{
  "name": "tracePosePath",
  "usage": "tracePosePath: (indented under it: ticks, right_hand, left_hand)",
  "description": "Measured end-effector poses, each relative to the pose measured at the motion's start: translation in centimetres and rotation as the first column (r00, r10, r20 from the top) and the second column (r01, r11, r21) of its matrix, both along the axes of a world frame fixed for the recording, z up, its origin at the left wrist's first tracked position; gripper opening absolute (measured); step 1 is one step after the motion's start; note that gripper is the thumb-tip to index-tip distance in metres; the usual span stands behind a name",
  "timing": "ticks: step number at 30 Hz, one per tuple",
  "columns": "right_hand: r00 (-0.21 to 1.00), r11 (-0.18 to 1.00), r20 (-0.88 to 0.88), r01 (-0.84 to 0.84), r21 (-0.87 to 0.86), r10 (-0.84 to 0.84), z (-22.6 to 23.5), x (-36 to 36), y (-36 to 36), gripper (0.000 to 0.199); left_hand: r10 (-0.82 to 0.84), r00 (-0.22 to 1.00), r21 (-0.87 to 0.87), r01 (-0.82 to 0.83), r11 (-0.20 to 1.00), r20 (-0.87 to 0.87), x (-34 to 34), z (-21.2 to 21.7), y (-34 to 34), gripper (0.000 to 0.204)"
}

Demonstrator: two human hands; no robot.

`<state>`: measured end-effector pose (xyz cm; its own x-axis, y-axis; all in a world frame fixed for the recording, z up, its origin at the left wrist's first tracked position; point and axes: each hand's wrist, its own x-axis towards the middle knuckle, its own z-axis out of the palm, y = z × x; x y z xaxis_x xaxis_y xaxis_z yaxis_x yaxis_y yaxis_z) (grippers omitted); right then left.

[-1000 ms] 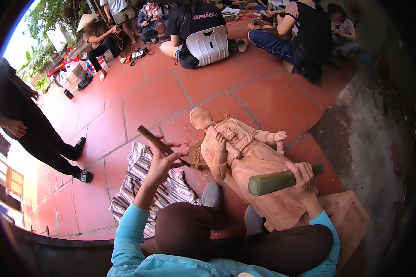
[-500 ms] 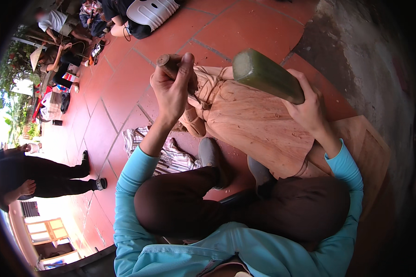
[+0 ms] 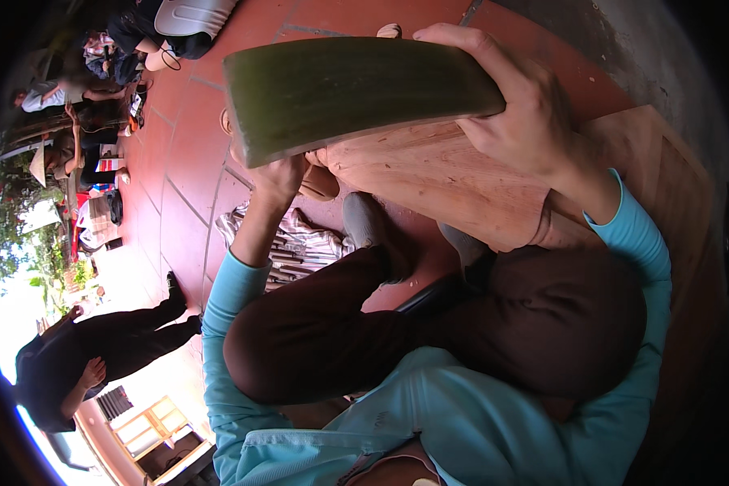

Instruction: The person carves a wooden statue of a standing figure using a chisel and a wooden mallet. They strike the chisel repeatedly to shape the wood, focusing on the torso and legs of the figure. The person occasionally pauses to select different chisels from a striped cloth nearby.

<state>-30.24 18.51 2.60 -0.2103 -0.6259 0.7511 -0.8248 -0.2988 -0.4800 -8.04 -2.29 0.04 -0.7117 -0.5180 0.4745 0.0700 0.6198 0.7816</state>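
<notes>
My right hand (image 3: pixel 535 113) grips the narrow end of a thick dark green mallet block (image 3: pixel 356 97), raised close to me so that it fills the upper middle. Behind the block's left end is my left hand (image 3: pixel 277 180), mostly covered; its fingers are closed around a wooden-handled chisel whose handle end (image 3: pixel 225 122) peeks out at the block's left edge. The chisel's blade is hidden. Beneath both hands a carved wooden figure (image 3: pixel 449 182) lies on the floor, its broad smooth part reaching toward my right knee. The block covers much of its finely carved part.
A striped cloth (image 3: pixel 239 217) with several slim tools (image 3: pixel 304 257) lies left of my feet. At the right is a wooden board (image 3: pixel 664 162) beside a grey concrete strip (image 3: pixel 624 49). A person in dark clothes (image 3: pixel 97 348) stands at the left; several people sit at the far left.
My right hand has brought the green block up and leftward, closer to view, over my left hand. The view has tilted, and the standing person appears lower.
</notes>
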Motion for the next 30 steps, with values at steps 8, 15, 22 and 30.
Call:
tracePosePath:
  ticks: [8,15,22,30]
  right_hand:
    - [0.949,0.977,-0.244,0.212,0.021,-0.200,-1.4,-0.2,-0.1,0.055]
    - [0.964,0.972,-0.183,0.164,-0.165,-0.194,-2.7,-0.3,-1.8,0.062]
    - [0.940,0.926,-0.253,0.131,-0.353,-0.229,-5.0,-0.4,-3.1,0.048]
    - [0.940,0.964,-0.275,0.143,-0.225,-0.204,-1.8,-0.8,-0.8,0.050]
  left_hand:
    - [0.015,0.990,-0.747,0.094,0.658,0.138,-0.4,-0.3,-0.4,0.018]
    - [-0.055,0.992,-0.643,0.113,0.758,0.109,-0.6,-0.4,1.0,0.013]
    - [0.314,0.860,-0.655,0.031,0.755,0.402,4.1,-1.6,-2.1,0.033]
    - [0.021,0.967,-0.538,0.123,0.834,0.253,2.6,-2.6,-0.4,0.014]
